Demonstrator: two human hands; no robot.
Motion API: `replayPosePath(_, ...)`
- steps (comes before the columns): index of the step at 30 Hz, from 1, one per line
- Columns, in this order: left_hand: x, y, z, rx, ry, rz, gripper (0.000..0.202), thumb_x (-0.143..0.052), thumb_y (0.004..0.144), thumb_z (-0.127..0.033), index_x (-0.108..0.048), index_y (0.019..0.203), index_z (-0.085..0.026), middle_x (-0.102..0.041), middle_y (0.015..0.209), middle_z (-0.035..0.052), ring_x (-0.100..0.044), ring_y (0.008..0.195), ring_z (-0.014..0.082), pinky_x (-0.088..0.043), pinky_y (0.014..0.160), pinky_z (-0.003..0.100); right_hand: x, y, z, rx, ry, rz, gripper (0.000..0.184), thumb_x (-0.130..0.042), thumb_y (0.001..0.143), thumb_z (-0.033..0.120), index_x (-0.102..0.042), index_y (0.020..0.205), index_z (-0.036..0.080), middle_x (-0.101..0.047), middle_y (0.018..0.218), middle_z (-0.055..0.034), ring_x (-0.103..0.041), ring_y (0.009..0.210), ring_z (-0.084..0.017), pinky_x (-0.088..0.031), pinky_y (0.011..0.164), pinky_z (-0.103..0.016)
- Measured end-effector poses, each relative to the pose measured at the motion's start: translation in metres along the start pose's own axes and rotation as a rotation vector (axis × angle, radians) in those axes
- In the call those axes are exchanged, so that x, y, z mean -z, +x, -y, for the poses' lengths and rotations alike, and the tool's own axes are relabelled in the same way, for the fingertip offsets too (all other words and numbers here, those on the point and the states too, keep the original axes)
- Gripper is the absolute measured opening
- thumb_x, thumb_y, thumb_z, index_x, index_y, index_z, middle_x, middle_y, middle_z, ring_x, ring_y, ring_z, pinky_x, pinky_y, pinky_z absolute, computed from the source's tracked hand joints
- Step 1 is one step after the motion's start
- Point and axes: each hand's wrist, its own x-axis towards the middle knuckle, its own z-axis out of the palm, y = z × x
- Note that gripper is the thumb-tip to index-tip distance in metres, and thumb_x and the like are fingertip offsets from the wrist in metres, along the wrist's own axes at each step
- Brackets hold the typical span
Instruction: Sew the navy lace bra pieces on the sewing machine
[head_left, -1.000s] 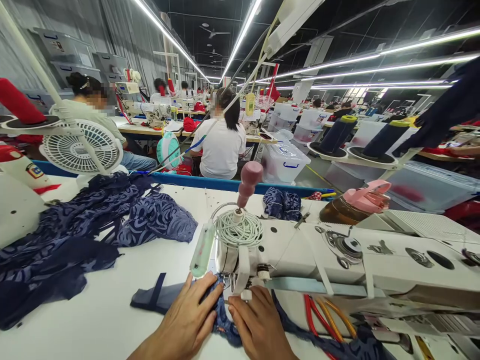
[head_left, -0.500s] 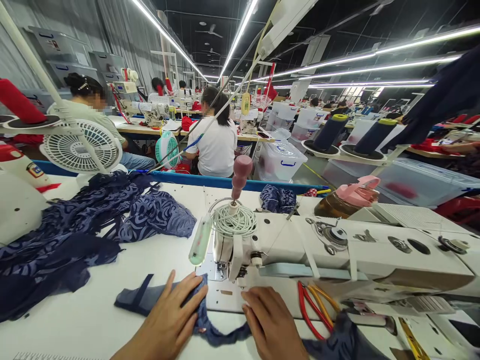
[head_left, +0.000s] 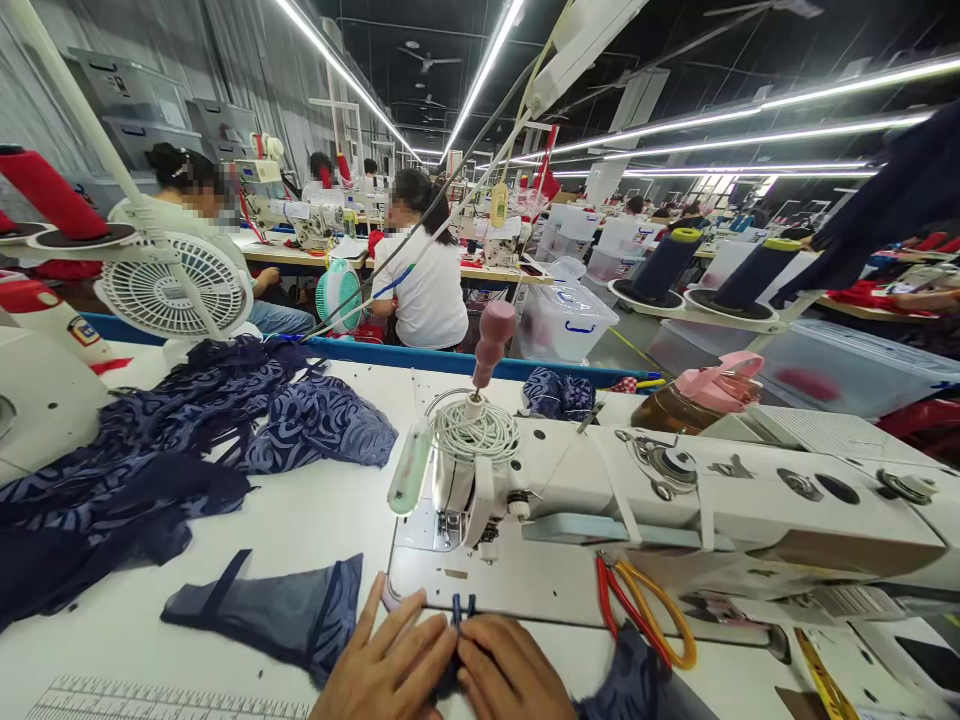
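At the bottom edge my left hand (head_left: 390, 672) and my right hand (head_left: 510, 675) meet, both pinched on a small navy strap end (head_left: 461, 606) that sticks up between the fingertips. A flat navy fabric piece (head_left: 270, 610) with a strap lies on the white table just left of my left hand. More navy fabric (head_left: 637, 685) hangs by my right wrist. The white sewing machine (head_left: 675, 500) stands right behind my hands, with its needle area (head_left: 450, 525) bare.
A heap of navy lace fabric (head_left: 187, 440) covers the table's left side by a white fan (head_left: 176, 290). Red and yellow scissors (head_left: 645, 610) lie under the machine arm. A pink-lidded bottle (head_left: 705, 395) stands behind the machine. Other people sew at tables beyond.
The navy piece has come out from under the needle and moved toward me and left. Both hands drew back to the table's edge and closed together on the strap end.
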Motion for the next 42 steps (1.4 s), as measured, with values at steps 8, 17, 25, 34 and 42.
replayPosePath(8, 0.000, -0.002, 0.002, -0.078, 0.060, 0.038, 0.030, -0.042, 0.104, -0.026, -0.071, 0.114, -0.022, -0.070, 0.122, 0.0027, -0.051, 0.132, 0.0211, -0.006, 0.125, 0.059, 0.004, 0.002, -0.005, 0.019, -0.065, 0.020, 0.023, -0.046, 0.094, 0.005, -0.065, 0.093, 0.018, -0.068, 0.080, -0.0032, -0.062, 0.070, -0.016, -0.050, 0.066, -0.029)
replayPosePath(17, -0.009, -0.006, 0.002, 0.061, -0.032, -0.017, 0.030, -0.042, 0.102, -0.015, -0.071, 0.108, -0.021, -0.074, 0.109, 0.0003, -0.058, 0.123, 0.0223, -0.004, 0.121, 0.067, 0.008, 0.005, -0.009, -0.032, -0.023, 0.057, 0.019, -0.048, 0.095, 0.010, -0.065, 0.100, 0.017, -0.068, 0.088, -0.0055, -0.062, 0.078, -0.018, -0.047, 0.073, -0.033)
replayPosePath(25, 0.001, 0.005, 0.004, 0.056, -0.036, -0.002, 0.031, -0.042, 0.103, -0.018, -0.073, 0.104, -0.021, -0.077, 0.102, -0.0003, -0.061, 0.117, 0.0248, -0.002, 0.121, 0.067, 0.005, 0.004, -0.010, -0.049, -0.045, 0.053, 0.018, -0.050, 0.093, 0.010, -0.065, 0.098, 0.018, -0.069, 0.086, -0.0047, -0.063, 0.077, -0.019, -0.046, 0.075, -0.035)
replayPosePath(34, -0.006, 0.003, 0.004, 0.037, -0.018, -0.007, 0.033, -0.041, 0.104, -0.020, -0.073, 0.102, -0.020, -0.074, 0.109, 0.0000, -0.057, 0.121, 0.0243, -0.002, 0.119, 0.071, 0.000, 0.004, -0.010, -0.053, -0.086, 0.018, 0.024, -0.044, 0.099, 0.014, -0.067, 0.096, 0.021, -0.073, 0.088, -0.0029, -0.065, 0.082, -0.018, -0.042, 0.080, -0.035)
replayPosePath(42, -0.012, -0.002, 0.005, 0.075, -0.037, 0.011, 0.029, -0.044, 0.100, -0.013, -0.071, 0.105, -0.023, -0.073, 0.111, -0.0001, -0.053, 0.127, 0.0235, -0.003, 0.120, 0.069, -0.010, 0.003, -0.011, -0.028, -0.115, -0.038, 0.025, -0.045, 0.100, 0.013, -0.069, 0.097, 0.021, -0.077, 0.098, -0.0003, -0.066, 0.093, -0.017, -0.042, 0.088, -0.035)
